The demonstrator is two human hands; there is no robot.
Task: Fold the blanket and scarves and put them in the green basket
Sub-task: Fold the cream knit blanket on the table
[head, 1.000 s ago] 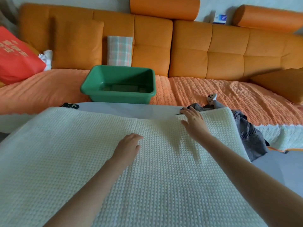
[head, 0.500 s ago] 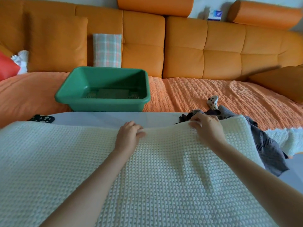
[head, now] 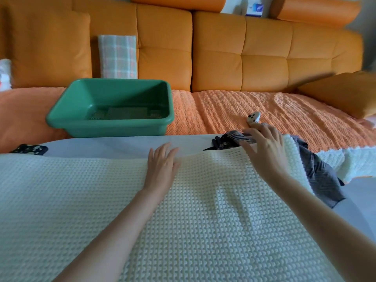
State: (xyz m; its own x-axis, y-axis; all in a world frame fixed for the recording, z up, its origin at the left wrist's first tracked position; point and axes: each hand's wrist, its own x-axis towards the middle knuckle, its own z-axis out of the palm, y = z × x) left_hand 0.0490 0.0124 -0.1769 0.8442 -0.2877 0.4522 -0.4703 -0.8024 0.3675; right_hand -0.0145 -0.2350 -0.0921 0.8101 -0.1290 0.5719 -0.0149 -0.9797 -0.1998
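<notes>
A cream waffle-knit blanket (head: 85, 202) lies spread over the white table and fills the near half of the view. My left hand (head: 161, 169) rests flat on its far edge, fingers together and stretched out. My right hand (head: 264, 151) sits at the blanket's far right corner with fingers spread, touching a dark grey striped scarf (head: 317, 176) that is partly tucked under the blanket and hangs off the table's right side. The green basket (head: 109, 121) stands on the sofa seat beyond the table, left of centre; only a flat grey mesh shows at its bottom.
An orange sofa (head: 244, 58) with a ribbed orange cover runs across the back. A folded plaid cloth (head: 117, 57) leans on the backrest behind the basket. A small white controller (head: 253, 117) lies on the seat. A black patterned item (head: 28, 149) sits at the table's left edge.
Both hands slid forward over the blanket to its far edge. The left hand went from curled to flat; the right hand moved right onto the corner by the dark scarf.
</notes>
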